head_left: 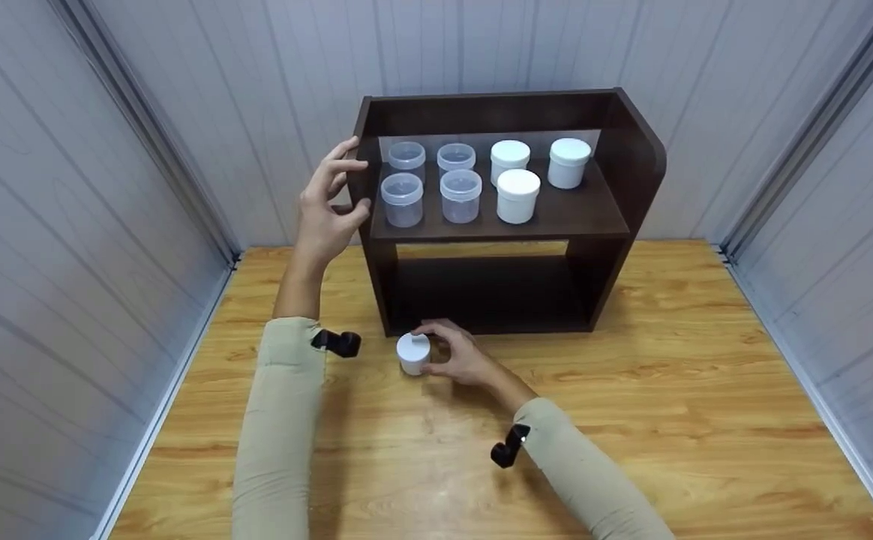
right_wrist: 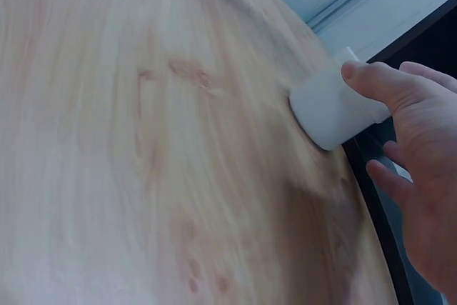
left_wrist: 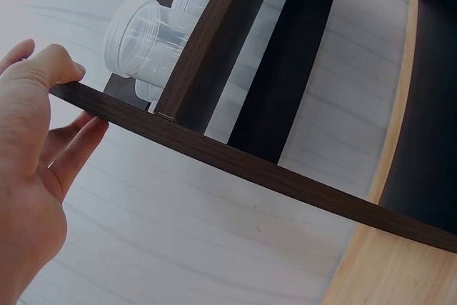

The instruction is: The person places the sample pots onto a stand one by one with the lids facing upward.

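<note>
My left hand [head_left: 325,214] grips the left side panel [left_wrist: 178,142] of a dark brown shelf, its thumb on one face and fingers on the other. Low in front of the shelf, my right hand [head_left: 460,356] holds a small white lidded jar [head_left: 413,354] between thumb and fingers. The jar [right_wrist: 325,108] stands at the table surface, close to the shelf's lower front edge. On the upper board, clear plastic jars [head_left: 404,201] stand at the left, nearest my left hand. To their right are three white lidded jars [head_left: 517,196].
The shelf's lower compartment [head_left: 489,289] has a dark base board. A wooden table [head_left: 421,457] lies under everything, with pale panelled walls [head_left: 316,45] on three sides. Small black devices [head_left: 337,343] sit on both sleeves.
</note>
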`<state>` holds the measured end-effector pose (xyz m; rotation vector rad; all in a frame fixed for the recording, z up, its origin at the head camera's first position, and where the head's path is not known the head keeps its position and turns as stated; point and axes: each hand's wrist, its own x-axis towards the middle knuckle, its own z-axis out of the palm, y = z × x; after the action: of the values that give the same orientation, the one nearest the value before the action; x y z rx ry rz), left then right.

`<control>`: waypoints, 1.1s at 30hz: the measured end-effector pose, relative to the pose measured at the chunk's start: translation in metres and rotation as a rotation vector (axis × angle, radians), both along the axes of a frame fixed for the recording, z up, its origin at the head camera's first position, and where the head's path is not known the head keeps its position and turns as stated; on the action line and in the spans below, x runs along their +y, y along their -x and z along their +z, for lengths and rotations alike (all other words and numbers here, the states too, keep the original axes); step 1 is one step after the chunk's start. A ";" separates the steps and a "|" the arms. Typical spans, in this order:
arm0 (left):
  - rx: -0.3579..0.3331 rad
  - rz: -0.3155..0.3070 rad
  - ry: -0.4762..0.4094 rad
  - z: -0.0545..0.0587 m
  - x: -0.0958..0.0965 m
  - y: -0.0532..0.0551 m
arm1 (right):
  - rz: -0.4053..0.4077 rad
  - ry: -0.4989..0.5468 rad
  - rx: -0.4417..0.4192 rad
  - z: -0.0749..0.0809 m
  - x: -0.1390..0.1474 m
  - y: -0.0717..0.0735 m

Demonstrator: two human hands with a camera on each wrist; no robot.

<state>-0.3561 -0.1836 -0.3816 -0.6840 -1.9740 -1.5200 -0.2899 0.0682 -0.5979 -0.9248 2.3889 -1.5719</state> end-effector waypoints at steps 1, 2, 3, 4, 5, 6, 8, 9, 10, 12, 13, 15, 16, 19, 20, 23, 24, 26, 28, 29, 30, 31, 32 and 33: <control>-0.001 -0.001 -0.002 0.000 0.000 0.000 | -0.002 -0.001 0.000 -0.001 -0.001 -0.001; -0.002 -0.002 -0.003 -0.001 0.000 0.000 | -0.004 -0.003 -0.008 -0.003 -0.001 -0.001; -0.002 -0.002 -0.003 -0.002 0.000 0.000 | -0.005 -0.003 -0.012 -0.004 -0.002 -0.002; -0.003 -0.001 -0.004 -0.002 0.000 0.000 | -0.007 -0.001 -0.019 -0.005 -0.003 -0.002; -0.002 0.000 -0.003 -0.002 0.000 0.000 | -0.010 0.000 -0.024 -0.007 -0.003 -0.003; -0.002 0.000 -0.003 -0.003 0.000 0.000 | -0.013 0.000 -0.034 -0.008 -0.004 -0.003; 0.003 0.005 -0.001 -0.003 -0.001 0.000 | -0.023 -0.003 -0.040 -0.010 -0.006 -0.004; 0.006 0.007 -0.001 -0.003 -0.001 0.000 | -0.031 -0.008 -0.037 -0.010 -0.007 -0.004; 0.008 0.007 -0.001 -0.002 -0.001 0.000 | -0.040 -0.011 -0.035 -0.010 -0.008 -0.004; 0.011 0.006 0.005 -0.002 -0.001 0.001 | -0.061 -0.023 -0.031 -0.010 -0.010 -0.005; 0.012 0.004 0.008 -0.001 -0.001 0.001 | -0.071 -0.028 -0.026 -0.010 -0.011 -0.005; 0.009 -0.001 0.010 -0.001 0.000 0.002 | -0.090 -0.042 -0.019 -0.010 -0.012 -0.006; 0.010 -0.005 0.009 -0.001 0.000 0.002 | -0.101 -0.053 -0.016 -0.010 -0.013 -0.006; 0.012 -0.018 0.005 -0.001 -0.001 0.002 | -0.127 -0.081 -0.012 -0.009 -0.014 -0.008; 0.015 -0.022 0.002 -0.001 -0.001 0.002 | -0.134 -0.088 -0.013 -0.008 -0.014 -0.008; 0.025 -0.029 0.000 -0.001 -0.001 0.001 | -0.144 -0.090 -0.014 -0.008 -0.014 -0.009; 0.027 -0.029 -0.001 -0.001 -0.001 0.001 | -0.145 -0.086 -0.014 -0.008 -0.015 -0.010; 0.024 -0.029 -0.003 0.000 -0.001 0.001 | -0.147 -0.079 -0.014 -0.008 -0.016 -0.010; 0.020 -0.027 -0.006 0.000 -0.001 0.001 | -0.150 -0.074 -0.010 -0.009 -0.016 -0.010; 0.017 -0.026 -0.006 0.000 -0.001 0.001 | -0.151 -0.074 -0.009 -0.009 -0.017 -0.010; 0.015 -0.024 -0.004 0.000 -0.001 0.001 | -0.152 -0.071 -0.008 -0.010 -0.017 -0.010; 0.013 -0.023 -0.003 -0.001 -0.001 0.001 | -0.152 -0.069 -0.008 -0.011 -0.017 -0.010; 0.013 -0.021 -0.002 -0.001 -0.001 0.001 | -0.151 -0.063 -0.010 -0.012 -0.017 -0.010; 0.015 -0.021 -0.001 -0.001 -0.001 0.001 | -0.151 -0.055 -0.014 -0.012 -0.017 -0.010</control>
<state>-0.3569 -0.1849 -0.3826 -0.7153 -1.9612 -1.5235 -0.2794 0.0513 -0.6100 -0.7368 2.5319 -1.5466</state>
